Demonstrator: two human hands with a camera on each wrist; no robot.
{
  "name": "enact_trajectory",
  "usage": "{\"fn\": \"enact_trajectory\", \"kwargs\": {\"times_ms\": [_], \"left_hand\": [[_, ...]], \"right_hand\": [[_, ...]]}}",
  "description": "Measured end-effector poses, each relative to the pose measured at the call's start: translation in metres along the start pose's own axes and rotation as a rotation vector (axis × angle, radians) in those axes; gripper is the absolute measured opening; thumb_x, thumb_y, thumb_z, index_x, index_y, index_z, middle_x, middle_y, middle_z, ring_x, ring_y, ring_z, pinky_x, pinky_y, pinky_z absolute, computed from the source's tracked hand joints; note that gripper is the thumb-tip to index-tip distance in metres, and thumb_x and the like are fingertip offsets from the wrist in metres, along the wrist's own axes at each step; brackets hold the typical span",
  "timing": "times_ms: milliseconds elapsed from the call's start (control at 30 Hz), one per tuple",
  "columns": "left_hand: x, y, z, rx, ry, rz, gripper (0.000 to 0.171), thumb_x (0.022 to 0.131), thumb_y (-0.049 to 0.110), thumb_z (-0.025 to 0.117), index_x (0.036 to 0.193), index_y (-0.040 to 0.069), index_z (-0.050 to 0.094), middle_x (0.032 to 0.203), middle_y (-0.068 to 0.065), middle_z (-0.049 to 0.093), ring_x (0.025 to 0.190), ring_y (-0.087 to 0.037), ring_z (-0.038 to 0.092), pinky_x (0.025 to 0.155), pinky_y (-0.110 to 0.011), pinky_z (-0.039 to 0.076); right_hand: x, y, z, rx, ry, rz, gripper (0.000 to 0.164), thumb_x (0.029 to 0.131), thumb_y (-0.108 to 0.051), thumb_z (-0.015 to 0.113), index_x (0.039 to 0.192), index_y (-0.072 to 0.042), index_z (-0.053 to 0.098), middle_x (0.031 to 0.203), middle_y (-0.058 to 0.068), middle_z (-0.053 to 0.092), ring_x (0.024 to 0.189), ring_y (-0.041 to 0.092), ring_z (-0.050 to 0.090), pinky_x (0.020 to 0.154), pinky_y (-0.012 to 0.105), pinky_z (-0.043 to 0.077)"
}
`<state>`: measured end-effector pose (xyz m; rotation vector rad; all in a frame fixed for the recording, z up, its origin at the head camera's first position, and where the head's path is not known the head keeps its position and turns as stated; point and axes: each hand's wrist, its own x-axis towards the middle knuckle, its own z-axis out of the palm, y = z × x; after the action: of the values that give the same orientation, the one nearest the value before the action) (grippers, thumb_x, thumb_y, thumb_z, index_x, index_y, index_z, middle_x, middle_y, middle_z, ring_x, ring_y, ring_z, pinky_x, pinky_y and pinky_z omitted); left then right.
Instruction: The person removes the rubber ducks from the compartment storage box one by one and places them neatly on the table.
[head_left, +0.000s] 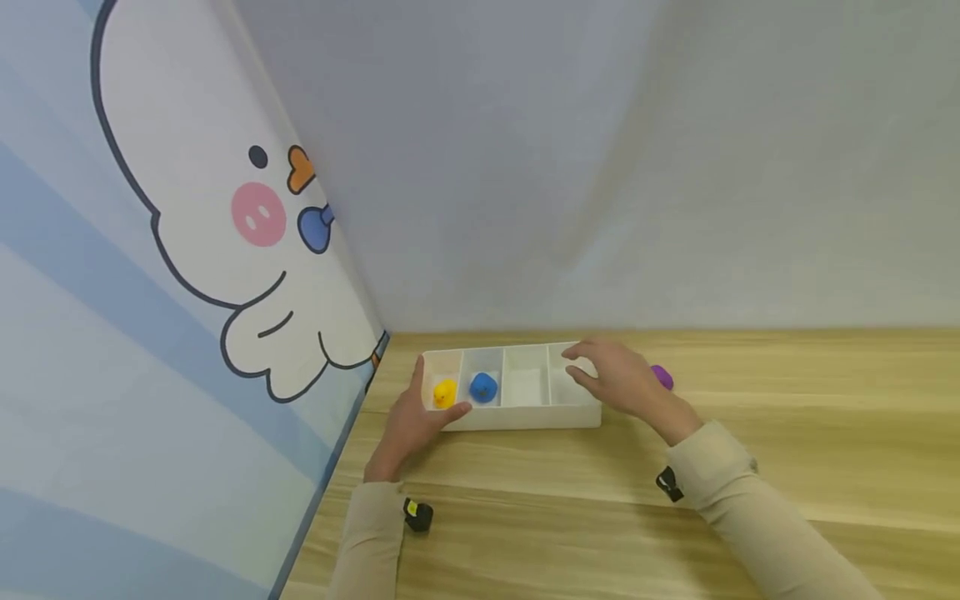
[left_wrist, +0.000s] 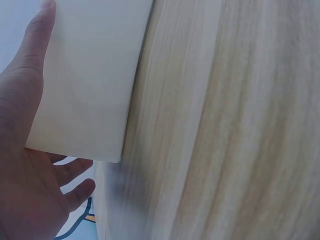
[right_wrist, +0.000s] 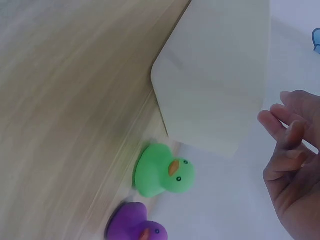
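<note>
A long white divided box (head_left: 525, 417) stands on the wooden table. Its leftmost compartment holds a yellow duck (head_left: 444, 393), and the one beside it a blue duck (head_left: 483, 387). My left hand (head_left: 416, 417) holds the box's left end, thumb along the front wall and fingers round the end. Above the rightmost compartment is my right hand (head_left: 626, 379), thumb and fingers apart with nothing between them. In the right wrist view, a green duck (right_wrist: 160, 170) sits on the table just past the box's end; the head view hides it behind my right hand.
A purple duck (right_wrist: 131, 222) sits next to the green one, right of the box. Behind the table rises a plain pale wall (head_left: 600, 208). On the left, a wall with a cartoon bird (head_left: 195, 183) meets the table's edge.
</note>
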<state>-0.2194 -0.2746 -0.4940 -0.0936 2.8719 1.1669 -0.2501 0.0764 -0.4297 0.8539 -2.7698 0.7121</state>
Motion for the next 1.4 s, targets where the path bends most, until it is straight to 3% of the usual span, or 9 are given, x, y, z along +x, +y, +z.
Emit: {"fn": "enact_trajectory", "kwargs": {"times_ms": [367, 833, 1067, 1400], "left_hand": [[-0.002, -0.001, -0.003, 0.004, -0.009, 0.017, 0.125, 0.077, 0.070, 0.075, 0.166, 0.027, -0.002, 0.166, -0.020, 0.034, 0.146, -0.044, 0.044, 0.118, -0.064, 0.037], [-0.004, -0.001, -0.004, 0.003, -0.001, 0.011, 0.126, 0.077, 0.070, 0.076, 0.166, 0.026, -0.001, 0.165, -0.019, 0.036, 0.146, -0.043, 0.045, 0.118, -0.064, 0.038], [-0.005, -0.003, -0.004, 0.005, 0.001, 0.014, 0.126, 0.077, 0.071, 0.075, 0.166, 0.026, -0.002, 0.166, -0.019, 0.034, 0.147, -0.043, 0.044, 0.118, -0.064, 0.038], [-0.006, 0.000, -0.005, -0.007, 0.008, 0.008, 0.126, 0.075, 0.072, 0.076, 0.166, 0.028, 0.000, 0.165, -0.017, 0.037, 0.145, -0.042, 0.045, 0.118, -0.064, 0.038]], "right_hand": [[0.007, -0.021, 0.003, -0.015, -0.039, -0.001, 0.031, 0.100, -0.023, 0.065, 0.126, -0.008, 0.070, 0.133, 0.015, 0.070, 0.119, 0.038, 0.068, 0.095, 0.056, 0.058], [0.021, -0.039, 0.016, -0.044, -0.074, -0.024, 0.031, 0.100, -0.027, 0.065, 0.126, -0.011, 0.070, 0.133, 0.012, 0.070, 0.116, 0.034, 0.070, 0.087, 0.052, 0.060], [0.026, -0.049, 0.024, -0.054, -0.083, -0.057, 0.030, 0.101, -0.027, 0.065, 0.125, -0.010, 0.071, 0.132, 0.012, 0.071, 0.115, 0.032, 0.071, 0.090, 0.050, 0.060], [0.031, -0.059, 0.028, -0.023, -0.111, -0.055, 0.030, 0.101, -0.026, 0.065, 0.126, -0.011, 0.071, 0.130, 0.010, 0.071, 0.111, 0.031, 0.072, 0.085, 0.050, 0.061]]}}
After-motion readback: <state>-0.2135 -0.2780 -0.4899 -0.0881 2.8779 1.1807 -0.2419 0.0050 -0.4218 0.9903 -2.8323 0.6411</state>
